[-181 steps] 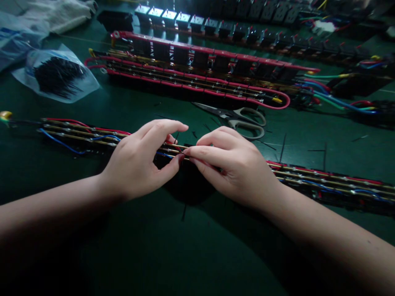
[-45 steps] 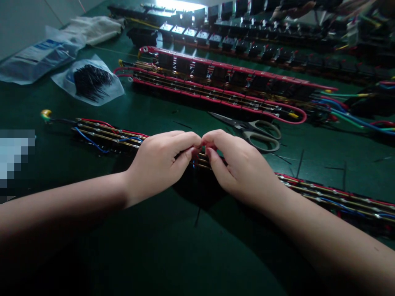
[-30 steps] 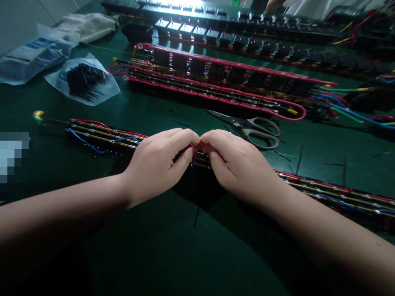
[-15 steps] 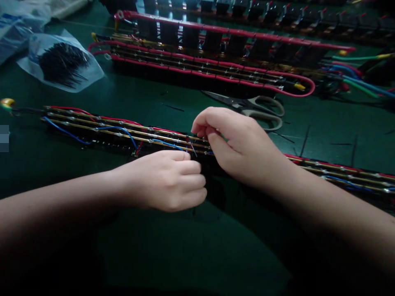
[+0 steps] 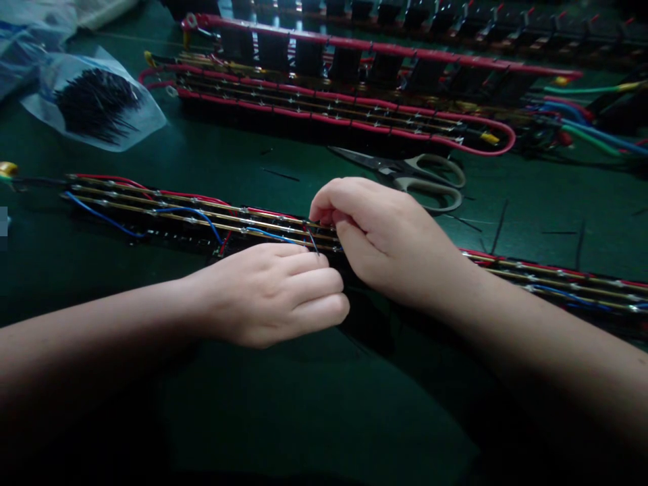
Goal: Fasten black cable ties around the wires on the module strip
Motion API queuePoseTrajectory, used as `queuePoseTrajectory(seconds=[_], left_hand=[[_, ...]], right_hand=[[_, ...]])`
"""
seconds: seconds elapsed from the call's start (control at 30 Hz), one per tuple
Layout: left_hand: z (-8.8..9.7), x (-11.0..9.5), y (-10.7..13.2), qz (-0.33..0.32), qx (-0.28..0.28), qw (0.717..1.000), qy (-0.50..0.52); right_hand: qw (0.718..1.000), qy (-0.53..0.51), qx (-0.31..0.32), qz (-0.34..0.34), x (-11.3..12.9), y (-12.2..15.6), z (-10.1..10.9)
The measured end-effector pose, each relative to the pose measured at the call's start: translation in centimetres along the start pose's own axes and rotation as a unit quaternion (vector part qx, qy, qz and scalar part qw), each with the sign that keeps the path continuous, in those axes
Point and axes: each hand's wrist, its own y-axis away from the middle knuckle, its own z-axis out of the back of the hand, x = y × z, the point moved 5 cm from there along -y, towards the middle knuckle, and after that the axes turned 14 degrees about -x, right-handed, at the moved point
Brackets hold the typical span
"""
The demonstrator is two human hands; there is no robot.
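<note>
A long dark wiring assembly (image 5: 202,219) lies across the table, with brass-coloured rods, solder joints and red and blue wires along it. My left hand (image 5: 276,293) is closed at its near edge, fingers curled and fingertips hidden underneath. Above the rods, my right hand (image 5: 385,236) is bent down with thumb and fingers pressed together; what they grip is hidden. A thin dark strand, like a cable tie (image 5: 313,239), slants over the rods between the hands. Its upper end is close to the right fingertips and its lower end near the left knuckles.
Scissors (image 5: 385,164) lie just beyond my right hand. A clear plastic bag (image 5: 146,125) of black cable ties (image 5: 96,101) sits at upper left. Farther back are assemblies edged with thick red cable (image 5: 405,54). Loose black strips (image 5: 500,226) lie on the green table (image 5: 227,155).
My left hand has shifted slightly right, its lower fingers reaching out a little more. My right hand stays nearly in place. The whole view has slid slightly left.
</note>
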Motion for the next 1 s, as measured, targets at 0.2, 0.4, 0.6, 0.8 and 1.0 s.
queuePoseTrajectory(seconds=[0.2,0.4,0.6,0.8,1.0], left_hand=[[1.7,0.4,0.3,0.016,-0.128,0.992,-0.017],[1.9,1.0,0.8,0.020,-0.152,0.987,-0.039],[1.9,1.2,1.1,0.067,-0.153,0.983,-0.072],[1.6,1.8,1.2,0.117,-0.141,0.976,-0.120],[1.3,2.5,1.3,0.202,-0.138,0.962,-0.120]], right_hand=[[1.000,-0.002,0.008,-0.002,0.0,0.0,0.1],[1.000,-0.007,0.008,0.003,0.0,0.1,0.0],[1.000,-0.015,0.008,0.003,0.0,0.1,0.0],[1.000,-0.022,0.011,0.006,0.1,0.0,0.1],[1.000,-0.027,0.001,-0.002,0.1,0.1,0.1]])
